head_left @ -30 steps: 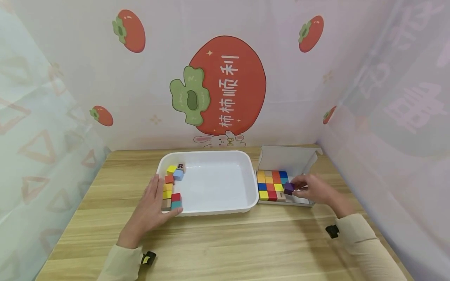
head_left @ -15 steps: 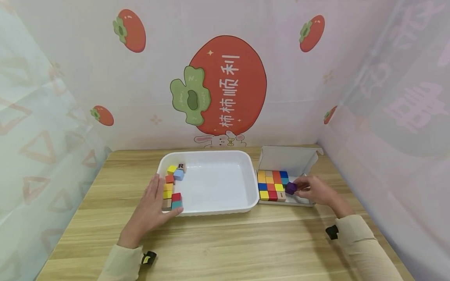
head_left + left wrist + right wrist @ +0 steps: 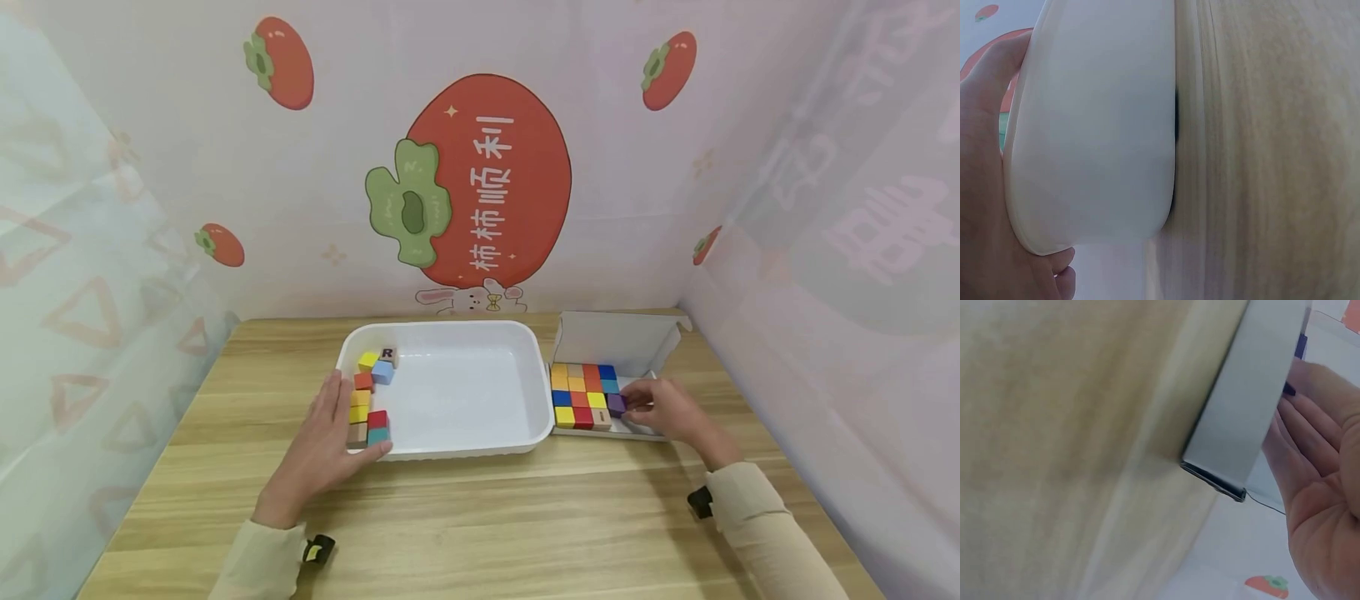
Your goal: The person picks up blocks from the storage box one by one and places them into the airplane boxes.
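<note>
Pinching a purple cube [image 3: 616,405] in the box [image 3: 615,340], right grip [image 3: 663,407]; left grip [image 3: 318,437] spread against the white tray [image 3: 465,396].

the tray [image 3: 465,392] sits on the table [image 3: 480,525], with the wall [image 3: 622,250] behind it. inside the tray, three blocks [image 3: 382,371] lie near its far left corner, and more blocks [image 3: 360,412] run from there along its left side to its near left corner. the left hand [image 3: 318,442] rests on the tray's left rim, the thumb reaching across its near left corner. just right of the tray is the box [image 3: 1244,394], its lid [image 3: 617,342] standing on the side away from the person. the packed blocks [image 3: 577,398] fill the box's end nearest the tray; beyond them, farther right of the tray, the right hand [image 3: 663,407] holds one block [image 3: 616,405] just beside them.
</note>
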A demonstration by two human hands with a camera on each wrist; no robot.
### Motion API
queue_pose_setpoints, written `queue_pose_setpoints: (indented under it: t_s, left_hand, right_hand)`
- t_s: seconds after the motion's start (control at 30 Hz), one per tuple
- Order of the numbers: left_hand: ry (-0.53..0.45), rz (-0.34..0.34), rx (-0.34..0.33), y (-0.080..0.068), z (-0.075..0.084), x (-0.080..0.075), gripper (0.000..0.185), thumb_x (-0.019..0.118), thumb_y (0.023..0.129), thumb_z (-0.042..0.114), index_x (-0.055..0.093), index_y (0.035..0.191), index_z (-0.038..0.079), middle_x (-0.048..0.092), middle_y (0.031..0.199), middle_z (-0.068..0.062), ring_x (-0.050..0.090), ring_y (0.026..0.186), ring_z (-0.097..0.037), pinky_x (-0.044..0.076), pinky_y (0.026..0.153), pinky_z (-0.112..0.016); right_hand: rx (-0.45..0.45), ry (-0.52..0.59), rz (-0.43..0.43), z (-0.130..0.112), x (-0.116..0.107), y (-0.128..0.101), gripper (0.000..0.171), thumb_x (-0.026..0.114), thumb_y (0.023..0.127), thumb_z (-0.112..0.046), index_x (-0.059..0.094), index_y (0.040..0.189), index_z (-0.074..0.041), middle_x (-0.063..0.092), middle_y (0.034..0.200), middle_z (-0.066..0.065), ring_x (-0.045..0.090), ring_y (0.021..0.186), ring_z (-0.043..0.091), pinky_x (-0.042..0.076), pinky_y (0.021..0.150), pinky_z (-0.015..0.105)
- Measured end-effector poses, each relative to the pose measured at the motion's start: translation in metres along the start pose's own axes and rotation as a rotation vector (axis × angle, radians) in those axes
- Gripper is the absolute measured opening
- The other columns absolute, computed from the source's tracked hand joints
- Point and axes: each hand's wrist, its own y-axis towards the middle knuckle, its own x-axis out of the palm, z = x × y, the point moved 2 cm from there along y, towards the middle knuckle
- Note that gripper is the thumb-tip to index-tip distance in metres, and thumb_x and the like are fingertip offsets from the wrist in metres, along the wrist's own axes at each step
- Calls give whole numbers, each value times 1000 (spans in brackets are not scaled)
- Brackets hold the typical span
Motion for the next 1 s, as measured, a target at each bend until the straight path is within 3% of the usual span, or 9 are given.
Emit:
queue_pose_setpoints:
  t_s: [0.2, 0.37, 0.57, 0.73, 1.0]
  left_hand:
    - [3, 3, -1, 1, -1, -1, 130, 62, 87, 80, -1, 169, 1, -6, 178, -23, 6, 163, -48, 23, 126, -71]
    - [0, -2, -3, 1, -1, -2, 130, 62, 87, 80, -2, 169, 1, -6, 178, -23, 7, 163, -49, 23, 125, -72]
    - [2, 0, -6, 1, -1, -1, 130, 62, 87, 80, -2, 169, 1, -6, 178, -23, 7, 163, -49, 23, 125, -72]
    - [-3, 1, -5, 1, 0, 0, 130, 62, 87, 80, 0, 169, 1, -6, 178, -23, 6, 163, -48, 23, 126, -72]
    - [-3, 4, -8, 0, 1, 0, 130, 64, 86, 79, 2, 169, 0, -4, 178, -23, 8, 162, -49, 25, 124, -72]
  right_hand:
    - [-5, 57, 64, 2, 5, 2, 23, 82, 88, 2, 74, 109, 5, 79, 101, 18, 78, 92, 29, 66, 79, 37]
    - [-24, 38, 90, 0, 7, 4, 21, 83, 87, 2, 74, 106, 4, 80, 98, 15, 78, 89, 27, 66, 76, 33]
    - [-46, -47, 76, -10, 2, 5, 23, 84, 86, -1, 74, 106, 4, 79, 100, 17, 78, 91, 30, 66, 82, 44]
    - [-28, -121, 66, -34, -9, 5, 27, 82, 91, -6, 73, 114, 6, 77, 107, 21, 77, 99, 37, 64, 89, 52]
    - [-116, -127, 14, -94, -19, 16, 34, 81, 92, -9, 73, 124, 1, 77, 119, 21, 76, 107, 38, 64, 90, 52]
